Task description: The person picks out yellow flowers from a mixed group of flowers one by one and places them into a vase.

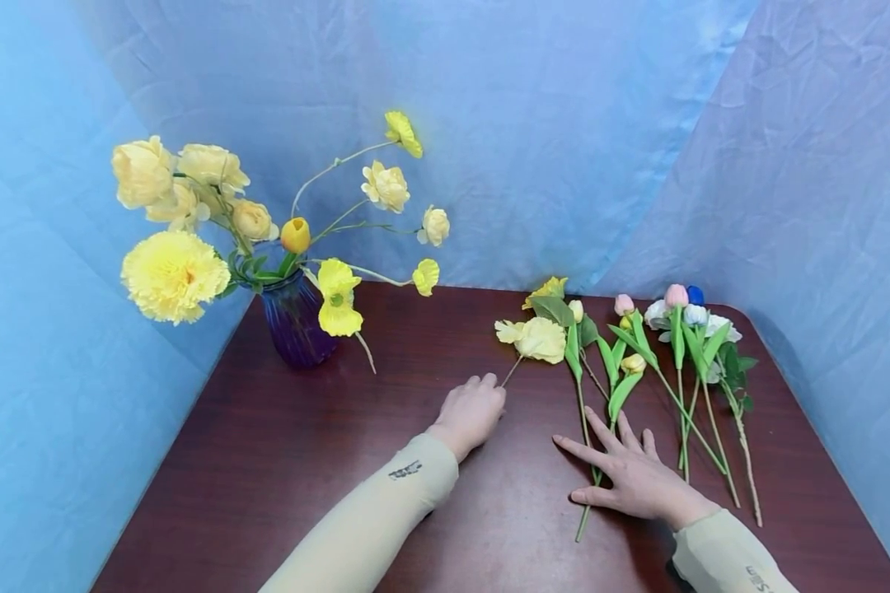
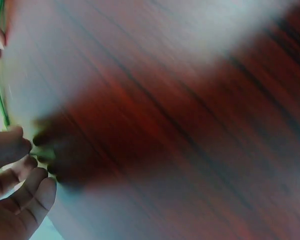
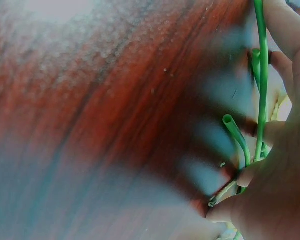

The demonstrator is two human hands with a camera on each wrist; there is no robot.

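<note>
My left hand (image 1: 473, 412) pinches the thin stem of a pale yellow poppy (image 1: 540, 338), whose bloom lies on the table beyond the fingers. In the left wrist view the curled fingertips (image 2: 44, 187) meet near a blurred green bit. My right hand (image 1: 630, 473) is spread over the lower stems of the tulips (image 1: 633, 363), fingers apart and straight. Green stems (image 3: 262, 90) run along that hand's fingers in the right wrist view. A yellow flower (image 1: 547, 290) with broad leaves lies behind the poppy.
A blue-purple glass vase (image 1: 297, 325) at the left holds several yellow and cream flowers, some leaning out far to the right. Pink and white tulips (image 1: 676, 296), white flowers (image 1: 725, 323) and a blue bloom (image 1: 695, 294) lie at the right. Blue cloth (image 1: 504, 148) hangs behind the dark wooden table (image 1: 267, 494).
</note>
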